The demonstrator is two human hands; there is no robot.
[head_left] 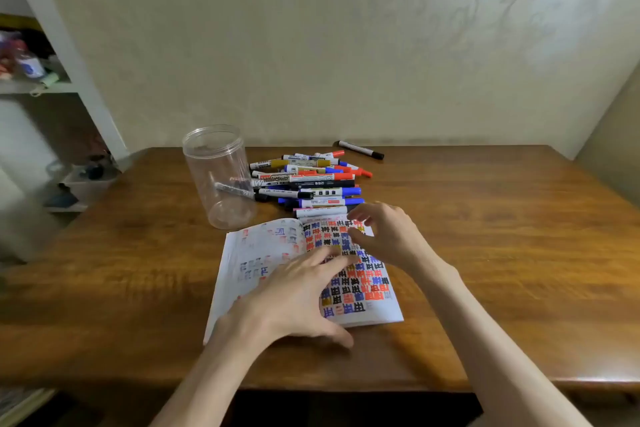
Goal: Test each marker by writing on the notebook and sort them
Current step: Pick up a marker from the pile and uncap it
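Notebook (263,253) open on tabletop (485,253); left hand (294,302) flat, pinning pages; right hand (384,236) loosely open, empty, probably seeking blank space. Markers (308,180) piled behind, beside jar (218,173).
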